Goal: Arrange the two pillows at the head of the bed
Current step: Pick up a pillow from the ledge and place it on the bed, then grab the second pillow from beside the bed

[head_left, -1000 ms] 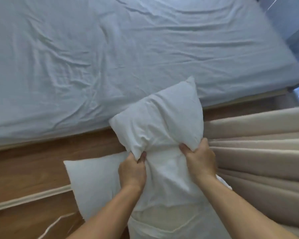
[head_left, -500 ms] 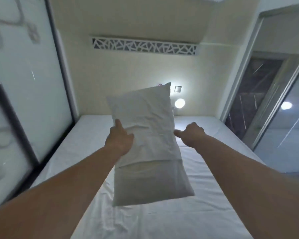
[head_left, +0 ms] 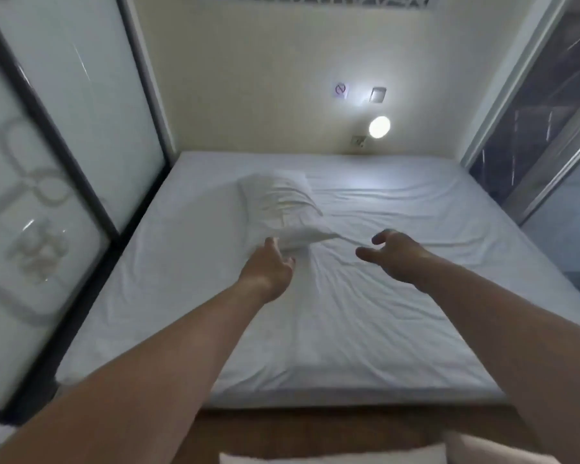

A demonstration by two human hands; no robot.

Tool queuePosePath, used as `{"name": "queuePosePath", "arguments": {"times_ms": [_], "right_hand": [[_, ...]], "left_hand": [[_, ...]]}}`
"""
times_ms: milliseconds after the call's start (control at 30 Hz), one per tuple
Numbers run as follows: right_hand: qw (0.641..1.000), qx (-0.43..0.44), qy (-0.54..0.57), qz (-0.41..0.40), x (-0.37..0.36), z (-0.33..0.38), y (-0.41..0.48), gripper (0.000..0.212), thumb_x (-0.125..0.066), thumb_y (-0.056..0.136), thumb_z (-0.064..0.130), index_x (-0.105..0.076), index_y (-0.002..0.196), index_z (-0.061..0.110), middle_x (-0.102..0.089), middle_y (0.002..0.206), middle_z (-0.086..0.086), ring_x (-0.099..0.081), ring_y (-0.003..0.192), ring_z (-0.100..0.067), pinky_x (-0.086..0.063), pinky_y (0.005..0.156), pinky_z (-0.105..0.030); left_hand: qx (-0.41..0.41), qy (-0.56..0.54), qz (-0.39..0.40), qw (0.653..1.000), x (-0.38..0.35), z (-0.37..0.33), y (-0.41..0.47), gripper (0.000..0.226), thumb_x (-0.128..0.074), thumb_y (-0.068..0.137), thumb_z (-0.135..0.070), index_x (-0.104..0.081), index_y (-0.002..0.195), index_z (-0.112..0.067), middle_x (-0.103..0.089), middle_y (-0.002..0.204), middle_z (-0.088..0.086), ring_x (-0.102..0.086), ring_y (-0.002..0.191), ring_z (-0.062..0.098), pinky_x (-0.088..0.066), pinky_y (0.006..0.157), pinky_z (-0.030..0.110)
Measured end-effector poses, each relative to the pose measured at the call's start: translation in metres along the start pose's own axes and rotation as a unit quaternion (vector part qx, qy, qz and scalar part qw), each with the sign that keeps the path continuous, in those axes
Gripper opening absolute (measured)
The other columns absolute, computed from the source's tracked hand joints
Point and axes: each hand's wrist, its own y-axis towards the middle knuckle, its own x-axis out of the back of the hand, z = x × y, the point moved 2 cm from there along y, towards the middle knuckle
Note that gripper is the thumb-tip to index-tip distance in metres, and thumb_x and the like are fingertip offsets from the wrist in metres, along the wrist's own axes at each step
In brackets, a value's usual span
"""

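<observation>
Both arms reached forward over the bed (head_left: pixel 365 329); the left hand (head_left: pixel 268 271) and right hand (head_left: pixel 394 254) hung empty, fingers spread.

You're in a small bedroom, likely a compact hotel room. A white-sheeted bed (head_left: pixel 365 296) fills the floor between frosted glass panels (head_left: pixel 64 145) and a sliding door (head_left: pixel 549 145), with a round wall lamp (head_left: pixel 379 126) glowing above it.
</observation>
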Motion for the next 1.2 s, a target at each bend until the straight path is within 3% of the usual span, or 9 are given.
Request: {"name": "queuePosePath", "arguments": {"times_ms": [233, 333, 533, 633, 700, 767, 833, 900, 1200], "right_hand": [[0.972, -0.149, -0.071, 0.165, -0.225, -0.242, -0.047, 0.073, -0.068, 0.08, 0.051, -0.044, 0.134, 0.009, -0.052, 0.135, -0.013, -0.051, 0.119, -0.03, -0.041, 0.088, -0.034], [0.944, -0.169, -0.141, 0.246, -0.336, -0.357, -0.081, 0.096, -0.075, 0.072, 0.052, -0.027, 0.146, 0.014, -0.037, 0.148, -0.011, -0.043, 0.129, -0.033, -0.042, 0.102, -0.045], [0.88, -0.052, -0.354, 0.312, -0.519, -0.546, -0.137, 0.15, -0.081, 0.053, 0.059, 0.038, 0.138, 0.027, 0.037, 0.153, -0.005, 0.028, 0.141, -0.036, -0.002, 0.11, -0.069], [0.881, -0.022, -0.404, 0.246, -0.577, -0.598, -0.126, 0.147, -0.079, 0.056, 0.057, 0.032, 0.143, 0.015, 0.039, 0.15, -0.016, 0.028, 0.14, -0.04, 0.007, 0.105, -0.072], [0.894, 0.02, -0.413, 0.171, -0.601, -0.611, -0.112, 0.122, -0.083, 0.056, 0.041, -0.015, 0.149, 0.003, -0.019, 0.155, -0.027, -0.022, 0.14, -0.045, -0.02, 0.099, -0.074], [0.904, 0.065, -0.407, 0.111, -0.609, -0.609, -0.102, 0.066, -0.082, 0.057, 0.014, -0.056, 0.117, 0.004, -0.062, 0.113, -0.022, -0.061, 0.099, -0.039, -0.047, 0.075, -0.054], [0.911, 0.059, -0.382, 0.146, -0.598, -0.597, -0.097, 0.034, -0.075, 0.067, 0.007, -0.06, 0.097, 0.009, -0.065, 0.092, -0.014, -0.063, 0.08, -0.032, -0.049, 0.061, -0.04], [0.907, 0.002, -0.367, 0.208, -0.575, -0.578, -0.102, 0.023, -0.057, 0.083, 0.013, -0.058, 0.106, 0.015, -0.065, 0.102, -0.007, -0.063, 0.092, -0.029, -0.047, 0.066, -0.036], [0.903, 0.068, -0.378, 0.195, -0.355, -0.336, -0.068, 0.024, -0.047, 0.079, 0.017, -0.054, 0.101, 0.025, -0.063, 0.106, 0.001, -0.061, 0.102, -0.028, -0.047, 0.073, -0.036]], "left_hand": [[0.04, 0.151, 0.217, 0.963, -0.23, 0.201, -0.089, 0.06, -0.053, 0.091, -0.036, -0.03, 0.143, -0.017, -0.038, 0.146, 0.011, -0.041, 0.13, 0.031, -0.038, 0.104, 0.045], [-0.01, 0.257, 0.297, 0.92, -0.336, 0.285, -0.13, 0.066, -0.058, 0.085, -0.044, -0.029, 0.142, -0.028, -0.041, 0.141, 0.008, -0.042, 0.125, 0.032, -0.043, 0.097, 0.05], [-0.085, 0.42, 0.362, 0.828, -0.52, 0.434, -0.179, 0.138, -0.069, 0.051, -0.075, 0.027, 0.141, -0.034, 0.032, 0.152, 0.018, 0.034, 0.131, 0.051, 0.01, 0.1, 0.076], [-0.119, 0.464, 0.287, 0.83, -0.581, 0.486, -0.17, 0.143, -0.066, 0.052, -0.075, 0.036, 0.138, -0.025, 0.037, 0.147, 0.027, 0.037, 0.127, 0.055, 0.013, 0.097, 0.079], [-0.154, 0.466, 0.256, 0.833, -0.601, 0.504, -0.158, 0.129, -0.067, 0.059, -0.07, 0.013, 0.147, -0.02, 0.004, 0.153, 0.034, 0.01, 0.136, 0.056, 0.002, 0.1, 0.078], [-0.218, 0.437, 0.248, 0.837, -0.604, 0.506, -0.149, 0.092, -0.081, 0.056, -0.045, -0.04, 0.133, -0.014, -0.048, 0.129, 0.031, -0.042, 0.119, 0.048, -0.033, 0.092, 0.068], [-0.263, 0.419, 0.246, 0.834, -0.592, 0.494, -0.146, 0.055, -0.084, 0.041, -0.015, -0.063, 0.091, -0.011, -0.063, 0.084, 0.016, -0.06, 0.076, 0.033, -0.048, 0.063, 0.046], [-0.255, 0.395, 0.28, 0.837, -0.566, 0.471, -0.146, 0.04, -0.082, 0.033, -0.007, -0.064, 0.068, -0.014, -0.062, 0.061, 0.007, -0.059, 0.054, 0.027, -0.045, 0.047, 0.032], [-0.243, 0.357, 0.253, 0.866, -0.3, 0.294, -0.075, 0.025, -0.073, 0.053, -0.012, -0.06, 0.073, -0.02, -0.067, 0.07, 0.002, -0.065, 0.064, 0.029, -0.046, 0.049, 0.031]]}}
